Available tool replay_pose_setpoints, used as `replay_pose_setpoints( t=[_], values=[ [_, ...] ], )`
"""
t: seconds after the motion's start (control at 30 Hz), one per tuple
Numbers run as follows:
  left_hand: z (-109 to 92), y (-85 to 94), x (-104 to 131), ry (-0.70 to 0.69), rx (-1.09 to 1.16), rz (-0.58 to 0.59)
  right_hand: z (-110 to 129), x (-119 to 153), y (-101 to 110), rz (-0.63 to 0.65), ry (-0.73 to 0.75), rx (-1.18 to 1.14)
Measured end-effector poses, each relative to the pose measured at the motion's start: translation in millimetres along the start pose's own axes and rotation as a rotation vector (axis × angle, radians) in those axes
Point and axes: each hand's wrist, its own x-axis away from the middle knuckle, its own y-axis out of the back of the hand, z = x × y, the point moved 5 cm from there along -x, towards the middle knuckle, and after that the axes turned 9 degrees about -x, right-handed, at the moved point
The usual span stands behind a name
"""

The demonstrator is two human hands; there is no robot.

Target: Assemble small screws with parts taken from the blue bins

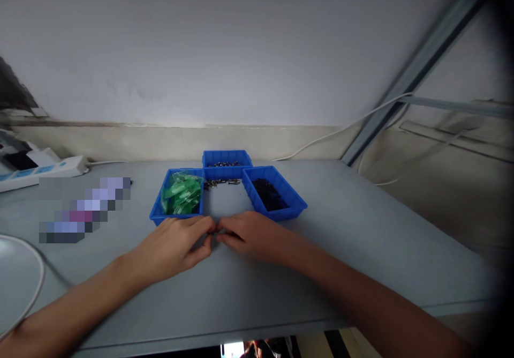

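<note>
My left hand [182, 240] and my right hand [251, 235] meet fingertip to fingertip just in front of the blue bins. Both are closed in a pinch on something small and dark that I cannot make out. By my left hand stands a blue bin [156, 208] with green pieces in clear plastic [182, 192]. Next to my right hand is another blue bin [295, 197] holding thin black pieces [270, 194]. Behind them, a third blue bin [227, 157] holds small metal parts that look like screws. More screw-like metal parts [220, 183] lie loose on the table between the bins.
A white power strip [52, 173] with plugs sits at the far left. A blurred-out long object [86, 210] lies on the grey table [361, 229]. A white cable [38, 288] loops by my left forearm, and another cable [321, 139] runs along the wall to a metal frame [381, 111].
</note>
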Motion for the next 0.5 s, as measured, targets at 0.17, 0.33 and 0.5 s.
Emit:
replay_pose_setpoints(
  t=[0.17, 0.33, 0.5],
  values=[
    [2.2, -6.2, -0.7, -0.020, -0.058, 0.012, 1.5, -0.6, 3.8, -0.007, -0.021, -0.016],
    [4.7, -12.3, -2.2, -0.012, -0.070, 0.043, -0.6, 0.0, 2.8, -0.006, -0.040, 0.020],
    [6.9, -13.4, -2.3, 0.030, -0.087, 0.098, -2.7, 2.1, 2.8, -0.014, -0.077, 0.030]
  ],
)
